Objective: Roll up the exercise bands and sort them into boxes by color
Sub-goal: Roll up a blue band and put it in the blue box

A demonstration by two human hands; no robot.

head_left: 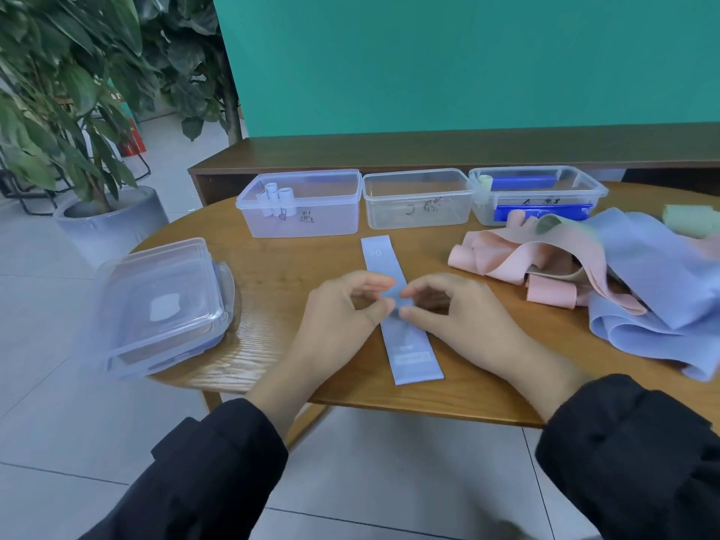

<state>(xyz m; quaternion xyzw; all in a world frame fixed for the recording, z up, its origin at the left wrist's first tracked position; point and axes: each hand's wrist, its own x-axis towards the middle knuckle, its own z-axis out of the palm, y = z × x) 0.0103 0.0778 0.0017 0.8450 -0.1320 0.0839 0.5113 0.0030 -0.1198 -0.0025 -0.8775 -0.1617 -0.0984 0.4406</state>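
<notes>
Main risk as I read it: I'm pinching the light blue band (401, 309) near its middle, not at an end, so a roll started here would likely come out lopsided or spring loose, and thin stretchy fabric slips out of a fingertip pinch easily. The band lies flat along the wooden table (272, 274), its near end close to the table edge, so a tug toward me could drag it off. Sorting risk too: the loose pile of pink and blue bands (607, 278) on my right is tangled, and the box labels are handwritten and hard to read. My left hand (343, 309) has thumb and forefinger nearly closed on the band's left edge, other fingers curled. My right hand (448, 305) pinches the right edge likewise. The three open boxes (300, 204) stand behind, well apart from the band.
</notes>
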